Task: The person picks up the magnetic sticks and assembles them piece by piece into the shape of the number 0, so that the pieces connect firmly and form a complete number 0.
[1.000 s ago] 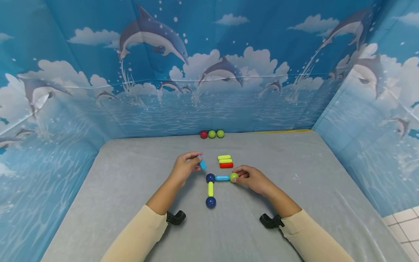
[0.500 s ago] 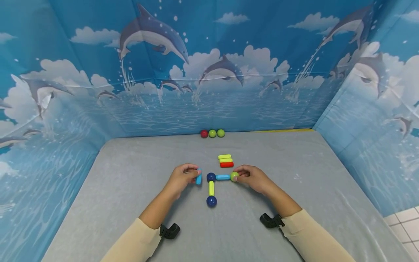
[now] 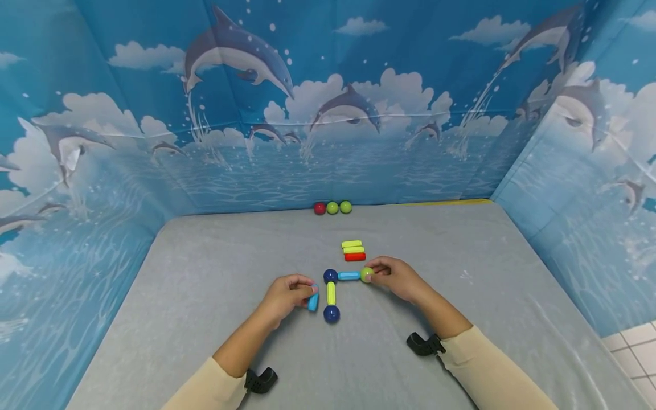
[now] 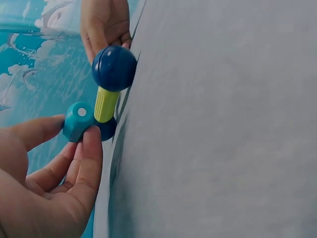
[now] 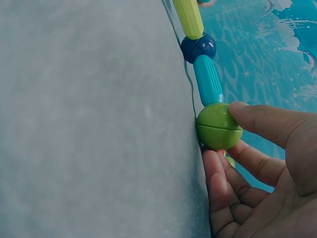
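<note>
My left hand [image 3: 287, 297] pinches a loose blue rod [image 3: 313, 301] between thumb and fingers, just left of the joined pieces. In the left wrist view the blue rod [image 4: 79, 121] points one end, with a pale round spot, at the camera. My right hand [image 3: 396, 278] grips a green ball [image 5: 219, 126] at the right end of a second blue rod [image 3: 349, 276]. That rod joins a dark blue ball [image 3: 330, 276] at the corner. From this corner a yellow-green rod [image 3: 331, 294] runs toward me to another dark blue ball [image 3: 331, 314].
Beyond the joined pieces lie two yellow-green rods [image 3: 352, 247] and a red rod [image 3: 355, 257], side by side. A red ball [image 3: 320, 208] and two green balls [image 3: 339, 208] line the far edge of the grey-covered table [image 3: 461, 245]. A dolphin-print curtain [image 3: 328, 154] stands behind.
My left hand has carried the loose blue rod toward me, from beyond the corner ball to beside the yellow-green rod, turning it on the way. My right hand stays on the green ball.
</note>
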`<state>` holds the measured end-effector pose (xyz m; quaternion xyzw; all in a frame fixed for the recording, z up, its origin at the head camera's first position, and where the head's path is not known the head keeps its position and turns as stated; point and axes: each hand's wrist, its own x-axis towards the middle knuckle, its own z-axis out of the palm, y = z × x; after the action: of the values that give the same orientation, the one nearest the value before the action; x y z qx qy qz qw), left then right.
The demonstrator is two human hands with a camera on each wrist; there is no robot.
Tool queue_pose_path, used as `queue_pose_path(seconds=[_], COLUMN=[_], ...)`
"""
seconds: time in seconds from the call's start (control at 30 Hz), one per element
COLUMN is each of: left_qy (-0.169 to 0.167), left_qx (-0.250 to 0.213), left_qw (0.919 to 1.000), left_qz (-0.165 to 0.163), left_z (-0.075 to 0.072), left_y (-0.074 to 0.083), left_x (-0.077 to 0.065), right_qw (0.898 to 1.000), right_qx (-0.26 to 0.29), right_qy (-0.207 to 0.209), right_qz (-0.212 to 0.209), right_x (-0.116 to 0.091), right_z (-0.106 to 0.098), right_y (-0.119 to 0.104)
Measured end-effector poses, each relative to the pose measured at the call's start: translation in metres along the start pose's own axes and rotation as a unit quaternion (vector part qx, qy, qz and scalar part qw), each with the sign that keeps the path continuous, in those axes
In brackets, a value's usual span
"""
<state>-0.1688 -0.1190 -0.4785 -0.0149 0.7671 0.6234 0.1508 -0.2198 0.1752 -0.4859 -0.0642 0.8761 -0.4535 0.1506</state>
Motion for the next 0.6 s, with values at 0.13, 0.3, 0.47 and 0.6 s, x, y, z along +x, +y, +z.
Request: queue_pose_path(seconds=[0.13, 0.3, 0.47, 0.6], left_qy=[-0.026, -0.056, -0.069, -0.081], left_qx=[0.006, 0.006, 0.014, 0.014], left_qw=[0.9997, 0.9984, 0.9974, 0.9964], left_qz=[-0.001, -0.002, -0.013, -0.022], left_z=[0.002, 0.005, 0.008, 0.011], left_y=[-0.003, -0.005, -0.008, -0.011], left_x=[-0.007, -0.014, -0.022, -0.028], right_qw=[1.000, 1.000, 1.000, 1.000], right_qx=[-0.004, -0.007, -0.009, -0.010], right_qy=[-0.001, 0.005, 0.006, 0.003], right_qz=[-0.001, 0.004, 0.001, -0.001], right_x=[0.000, 0.000, 0.001, 0.001], right_z=[-0.001, -0.001, -0.001, 0.000], right_y=[-0.001, -0.002, -0.002, -0.001])
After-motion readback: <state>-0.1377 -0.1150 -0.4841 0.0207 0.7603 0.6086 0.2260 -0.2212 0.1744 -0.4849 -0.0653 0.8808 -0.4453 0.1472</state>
